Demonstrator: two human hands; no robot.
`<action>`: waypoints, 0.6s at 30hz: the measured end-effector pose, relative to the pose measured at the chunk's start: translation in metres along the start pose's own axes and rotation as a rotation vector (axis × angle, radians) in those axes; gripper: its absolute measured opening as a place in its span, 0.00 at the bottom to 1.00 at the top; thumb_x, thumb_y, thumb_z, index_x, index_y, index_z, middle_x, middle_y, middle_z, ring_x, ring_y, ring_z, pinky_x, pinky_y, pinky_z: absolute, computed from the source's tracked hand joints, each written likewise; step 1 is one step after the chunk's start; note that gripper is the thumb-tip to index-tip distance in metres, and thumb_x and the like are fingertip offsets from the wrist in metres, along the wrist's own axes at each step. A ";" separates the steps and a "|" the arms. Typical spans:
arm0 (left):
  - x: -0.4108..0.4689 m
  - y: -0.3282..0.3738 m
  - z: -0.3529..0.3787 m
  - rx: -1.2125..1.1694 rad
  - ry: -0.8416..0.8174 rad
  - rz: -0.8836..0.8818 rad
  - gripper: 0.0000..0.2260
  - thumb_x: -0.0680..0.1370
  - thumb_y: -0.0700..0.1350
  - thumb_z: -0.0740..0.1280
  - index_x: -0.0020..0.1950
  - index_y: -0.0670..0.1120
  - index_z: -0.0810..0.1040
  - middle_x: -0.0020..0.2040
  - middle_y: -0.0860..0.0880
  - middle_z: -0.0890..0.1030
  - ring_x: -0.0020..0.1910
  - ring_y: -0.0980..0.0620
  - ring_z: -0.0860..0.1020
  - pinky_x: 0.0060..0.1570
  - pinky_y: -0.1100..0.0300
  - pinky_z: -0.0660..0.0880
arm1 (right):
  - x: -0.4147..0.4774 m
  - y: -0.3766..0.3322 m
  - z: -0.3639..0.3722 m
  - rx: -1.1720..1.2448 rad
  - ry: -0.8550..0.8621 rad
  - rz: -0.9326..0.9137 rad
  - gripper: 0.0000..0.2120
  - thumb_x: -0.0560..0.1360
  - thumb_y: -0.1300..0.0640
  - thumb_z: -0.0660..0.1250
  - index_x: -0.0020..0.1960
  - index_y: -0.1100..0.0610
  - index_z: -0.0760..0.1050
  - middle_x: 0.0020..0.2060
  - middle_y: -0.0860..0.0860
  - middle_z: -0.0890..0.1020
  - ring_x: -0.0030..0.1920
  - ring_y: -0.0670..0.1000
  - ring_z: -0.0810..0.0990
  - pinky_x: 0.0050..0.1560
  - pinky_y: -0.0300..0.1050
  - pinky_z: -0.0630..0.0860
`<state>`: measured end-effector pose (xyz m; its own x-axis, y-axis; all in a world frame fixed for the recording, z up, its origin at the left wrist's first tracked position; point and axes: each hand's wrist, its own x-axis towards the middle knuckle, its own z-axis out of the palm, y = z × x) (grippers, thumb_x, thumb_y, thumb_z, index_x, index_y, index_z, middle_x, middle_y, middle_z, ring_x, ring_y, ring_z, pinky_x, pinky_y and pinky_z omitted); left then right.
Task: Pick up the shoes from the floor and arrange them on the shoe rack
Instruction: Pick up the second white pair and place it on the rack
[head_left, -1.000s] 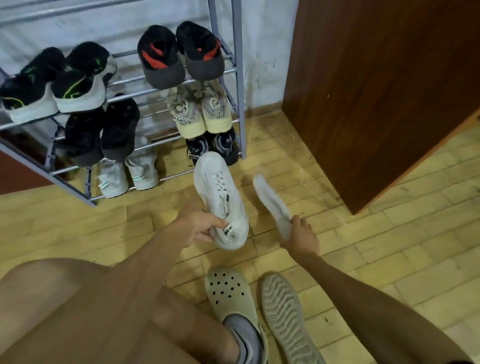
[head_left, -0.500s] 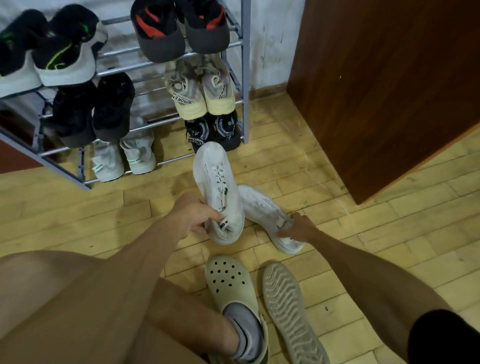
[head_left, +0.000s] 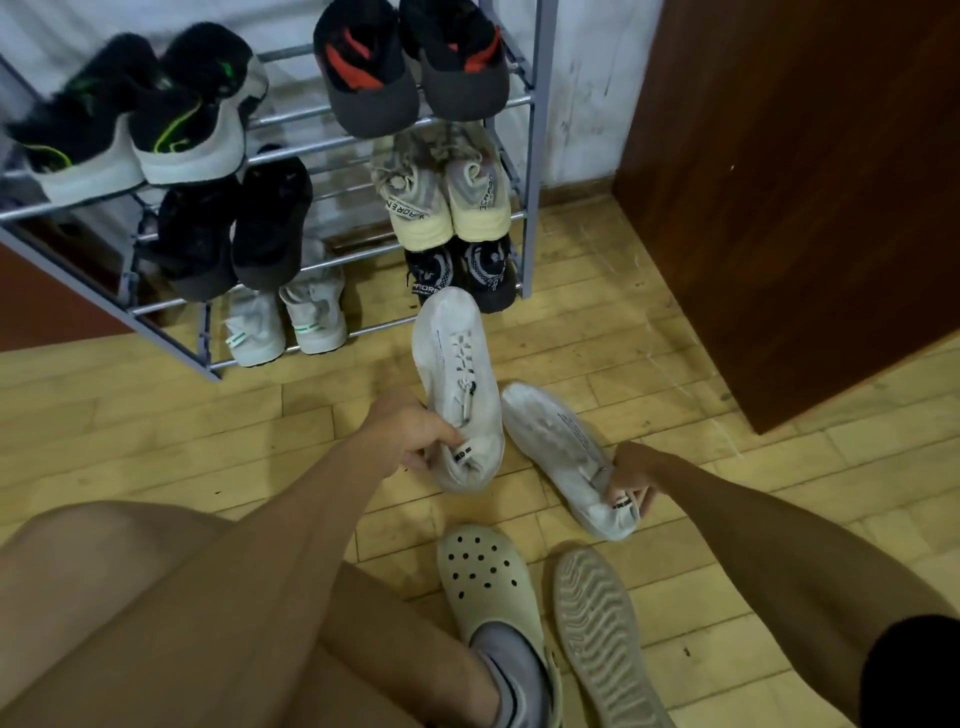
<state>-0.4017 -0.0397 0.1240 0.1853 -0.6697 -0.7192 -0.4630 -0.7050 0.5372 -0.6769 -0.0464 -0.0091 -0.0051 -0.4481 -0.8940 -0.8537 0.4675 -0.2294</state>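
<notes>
My left hand (head_left: 410, 434) grips the heel of a white sneaker (head_left: 457, 374), toe pointing at the grey metal shoe rack (head_left: 535, 156). My right hand (head_left: 631, 480) pinches the heel collar of the matching white sneaker (head_left: 561, 447), which lies on its side against the wooden floor beside the first one. Several pairs stand on the rack's shelves: black with green, black with red, cream, black and white ones.
A brown wooden door (head_left: 789, 197) stands at the right of the rack. Near my legs a pale clog (head_left: 483, 577) is on my socked foot, and a second clog (head_left: 602, 639) lies sole up beside it. Bare plank floor (head_left: 156, 426) stretches left.
The right-hand sneaker, held up edge-on a second ago, has come down onto the floor and turned on its side. The left-hand sneaker stayed roughly where it was; the view shifted.
</notes>
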 end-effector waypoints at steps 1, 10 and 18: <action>-0.003 0.002 0.001 -0.015 0.007 0.000 0.22 0.66 0.37 0.78 0.59 0.37 0.78 0.55 0.41 0.81 0.52 0.44 0.81 0.46 0.52 0.81 | -0.006 -0.001 -0.005 0.020 0.006 -0.018 0.21 0.68 0.65 0.74 0.57 0.74 0.75 0.51 0.68 0.82 0.49 0.65 0.84 0.46 0.58 0.83; -0.067 0.023 0.003 -0.266 0.035 0.069 0.22 0.66 0.33 0.77 0.59 0.36 0.78 0.54 0.41 0.81 0.48 0.44 0.81 0.43 0.54 0.80 | -0.104 -0.015 -0.043 0.236 0.235 -0.263 0.21 0.68 0.65 0.75 0.58 0.69 0.73 0.49 0.65 0.82 0.48 0.63 0.84 0.45 0.59 0.83; -0.130 0.048 -0.047 -0.411 0.186 0.224 0.11 0.66 0.32 0.76 0.43 0.38 0.77 0.50 0.40 0.82 0.46 0.43 0.80 0.46 0.50 0.80 | -0.202 -0.072 -0.080 0.394 0.367 -0.506 0.21 0.67 0.63 0.77 0.56 0.63 0.74 0.47 0.57 0.82 0.44 0.57 0.84 0.41 0.56 0.84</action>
<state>-0.4077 0.0023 0.2636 0.2887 -0.8192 -0.4955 -0.1363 -0.5474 0.8257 -0.6562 -0.0501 0.2189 0.1067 -0.8754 -0.4714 -0.5483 0.3438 -0.7624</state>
